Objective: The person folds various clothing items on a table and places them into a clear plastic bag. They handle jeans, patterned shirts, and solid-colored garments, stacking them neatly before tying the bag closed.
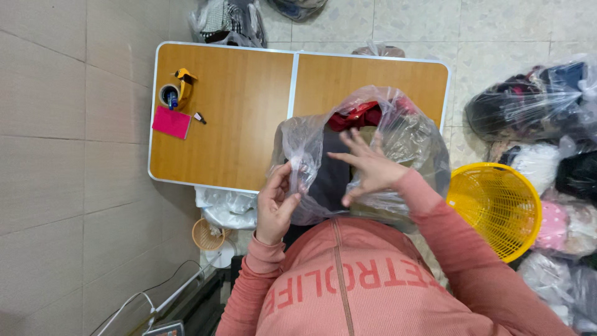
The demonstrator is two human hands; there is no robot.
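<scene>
Head view, looking straight down. The left hand (275, 205), lower centre of the frame, has thumb and fingers pinched together on the near left edge of a clear plastic bag (407, 134). The right hand (368, 168), just right of it at centre, has its fingers spread apart and lies flat against the bag's film; whether any fingertip grips the film cannot be told. Both arms wear salmon-pink ribbed sleeves (463, 249) that run to the bottom edge.

The clear plastic bag sits at centre frame, over the near right corner of a wooden folding table (230, 112); it holds dark cloth (329, 174) and a red garment (356, 116) near its upper side.

On the table's upper left part stand a yellow tape dispenser (179, 88) and, touching its lower side, a pink notepad (171, 122); a small dark object (199, 117) lies just beside the pad.

Right of the bag, on the tiled floor (56, 155), stands a yellow plastic basket (497, 208). Further right, along the right edge, lie several clear sacks of clothing (535, 102). Below the table's near edge are crumpled plastic (227, 208) and a small woven basket (206, 234).
</scene>
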